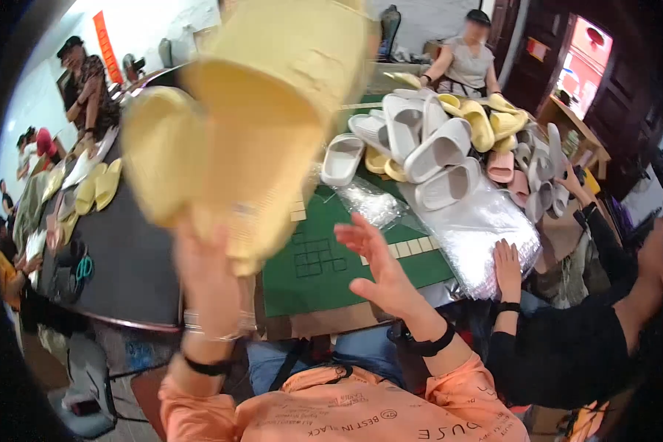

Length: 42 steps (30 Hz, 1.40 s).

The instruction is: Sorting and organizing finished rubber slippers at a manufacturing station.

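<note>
A pair of pale yellow slide slippers (287, 81) is raised close in front of me, large and slightly blurred. My left hand (206, 258) grips the pair from below, near the heel ends, with its fingers partly hidden behind the soles. Nothing is in my right hand (379, 265), which hovers over the green table (302, 291) with its fingers spread. Just beyond it lies a small clear plastic bag (376, 202). To its right, a stack of clear plastic bags (486, 243) is spread at the table's edge, under a co-worker's hand (507, 269).
Grey slippers (438, 151) are heaped with yellow ones (479, 125) at the far right of the table; pink slippers (501, 167) lie beside them. A dark table (140, 258) on the left bears more slippers and teal-handled scissors (85, 267). A person sits across (471, 59).
</note>
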Motion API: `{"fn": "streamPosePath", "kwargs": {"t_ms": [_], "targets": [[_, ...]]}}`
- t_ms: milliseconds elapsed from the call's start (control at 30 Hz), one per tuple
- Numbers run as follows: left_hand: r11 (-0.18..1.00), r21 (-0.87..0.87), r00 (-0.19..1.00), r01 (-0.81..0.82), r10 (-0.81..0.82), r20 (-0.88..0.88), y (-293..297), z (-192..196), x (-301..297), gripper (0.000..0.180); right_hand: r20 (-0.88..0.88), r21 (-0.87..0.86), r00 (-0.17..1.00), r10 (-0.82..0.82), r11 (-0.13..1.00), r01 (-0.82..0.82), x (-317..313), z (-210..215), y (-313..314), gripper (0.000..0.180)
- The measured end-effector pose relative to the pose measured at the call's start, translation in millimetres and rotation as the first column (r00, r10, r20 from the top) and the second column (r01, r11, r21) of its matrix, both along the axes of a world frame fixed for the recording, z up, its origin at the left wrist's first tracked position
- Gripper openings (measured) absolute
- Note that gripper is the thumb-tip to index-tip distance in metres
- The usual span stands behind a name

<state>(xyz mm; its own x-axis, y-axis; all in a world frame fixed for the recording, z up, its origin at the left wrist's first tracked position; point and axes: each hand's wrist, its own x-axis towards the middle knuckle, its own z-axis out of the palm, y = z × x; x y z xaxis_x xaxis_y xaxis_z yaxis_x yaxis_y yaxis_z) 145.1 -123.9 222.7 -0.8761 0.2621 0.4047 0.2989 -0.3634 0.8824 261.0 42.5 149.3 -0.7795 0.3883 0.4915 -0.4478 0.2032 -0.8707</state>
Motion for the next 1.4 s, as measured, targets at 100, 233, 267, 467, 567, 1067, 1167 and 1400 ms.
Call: {"fn": "streamPosePath", "kwargs": {"t_ms": [100, 233, 267, 467, 567, 1067, 1167, 1400], "targets": [[0.988, -0.114, 0.992, 0.107, -0.114, -0.059, 33.0, -38.7, 55.2, 0.031, -0.146, -0.354, 0.989, 0.025, 0.932, -0.075, 2.2, 9.6, -20.0, 0.051], [0.821, -0.210, 0.847, 0.531, -0.519, 0.111, 55.5, -106.2, 83.6, 0.036, -0.048, -0.577, 0.975, -0.215, 0.803, 0.149, 40.7, -15.6, 11.0, 0.036], [0.785, -0.271, 0.820, 0.557, -0.571, 0.031, 53.6, -102.5, 82.3, 0.037, -0.028, -0.593, 0.949, -0.314, 0.770, 0.237, 43.1, -21.8, 15.4, 0.033], [0.847, -0.524, 0.977, 0.089, -0.176, -0.119, 21.3, -162.9, 31.0, 0.038, 0.021, -0.701, 0.984, -0.178, 0.699, 0.142, 53.5, -30.0, 13.9, 0.039], [0.508, -0.734, 0.838, -0.449, -0.046, -0.544, -9.4, -152.6, 4.9, 0.045, 0.051, -0.745, 0.999, -0.005, 0.665, 0.041, 32.8, -42.1, 7.6, 0.041], [0.529, -0.837, 0.957, -0.137, -0.147, -0.250, -2.2, -193.3, -9.3, 0.061, 0.467, -0.676, 0.849, 0.246, 0.718, 0.164, -31.3, -103.8, 24.2, 0.041], [0.453, -0.867, 0.956, -0.206, -0.096, -0.277, 24.7, -198.9, -21.7, 0.059, 0.564, -0.551, 0.809, 0.168, 0.806, 0.217, -23.3, -118.6, 38.3, 0.037], [0.340, -0.853, 0.910, -0.397, 0.023, -0.414, 30.5, -190.6, -53.5, 0.061, 0.656, -0.339, 0.753, 0.053, 0.912, 0.232, -7.8, -135.2, 48.3, 0.033]]}}
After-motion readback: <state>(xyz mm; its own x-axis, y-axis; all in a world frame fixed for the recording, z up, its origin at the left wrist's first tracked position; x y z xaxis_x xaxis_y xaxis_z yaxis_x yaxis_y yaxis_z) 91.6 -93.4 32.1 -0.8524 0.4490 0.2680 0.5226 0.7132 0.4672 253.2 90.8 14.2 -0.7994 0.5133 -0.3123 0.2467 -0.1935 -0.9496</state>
